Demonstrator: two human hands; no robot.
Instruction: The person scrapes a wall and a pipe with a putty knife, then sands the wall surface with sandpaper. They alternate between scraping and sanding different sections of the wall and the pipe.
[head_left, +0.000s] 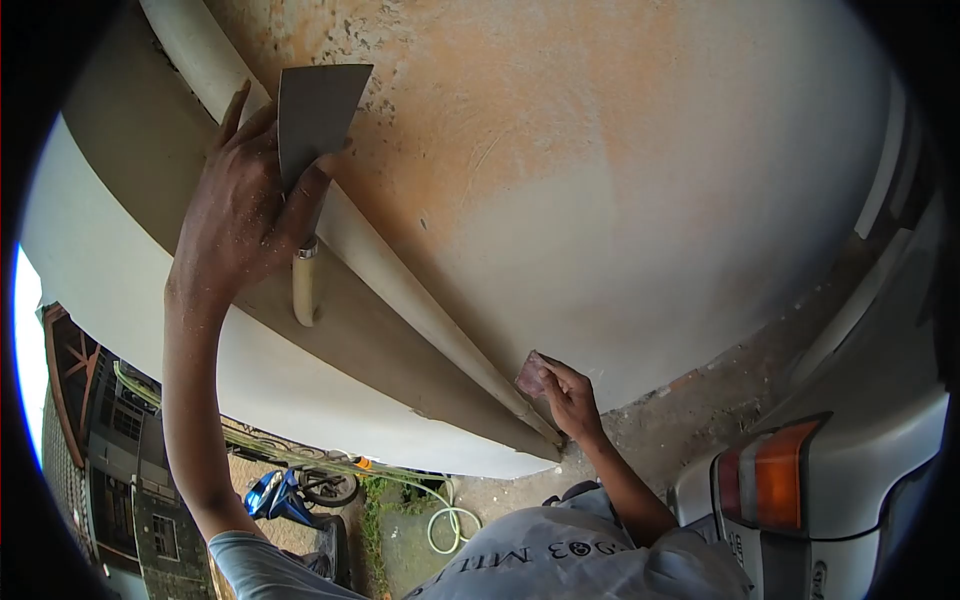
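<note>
My left hand [235, 210] is raised against the wall's corner, with fingers reaching over the white pipe [385, 255]. Between its thumb and fingers is a putty knife [322, 115], the broad metal blade pointing up and the pale handle hanging below the hand. Lower down, my right hand [572, 400] pinches a small reddish-brown piece of sandpaper [533, 373] close to the wall, near the lower end of the pipe. The wall [540, 230] has bare orange-brown patches and flaked spots at the top and smoother whitish areas lower down.
A silver vehicle with an orange and red tail light [780, 475] stands close on my right. At the lower left are a blue motorcycle [285, 495], a coiled green hose [452, 525] and buildings. Concrete ground [660, 430] runs along the wall's foot.
</note>
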